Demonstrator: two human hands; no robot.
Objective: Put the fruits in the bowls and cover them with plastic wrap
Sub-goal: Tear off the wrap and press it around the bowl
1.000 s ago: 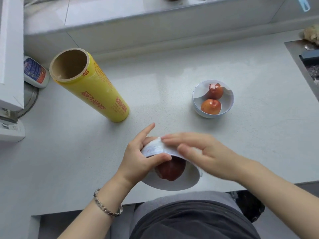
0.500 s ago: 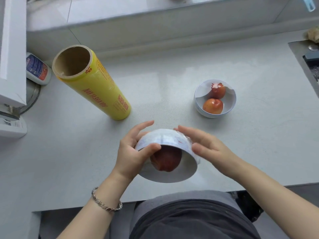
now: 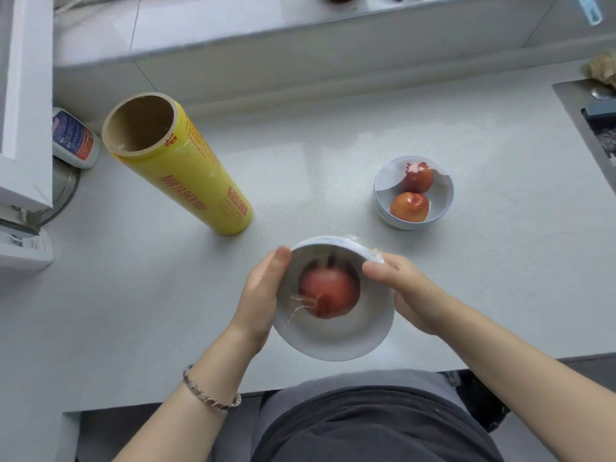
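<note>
Lower centre: we see left hand and right hand clasping the tipped bowl, fruit behind plastic wrap; should the wrap peel loose, we judge the fruit may roll out.

This looks like a home kitchen. A pale stone counter runs under a low ledge. At its right edge a sunken metal basin, probably a sink, is set into it, with a sponge-like lump behind. On the counter there are a yellow roll of wrap and a far bowl with two red fruits. A near bowl holds one more. A labelled bottle lies at the left, beside a white appliance.
</note>
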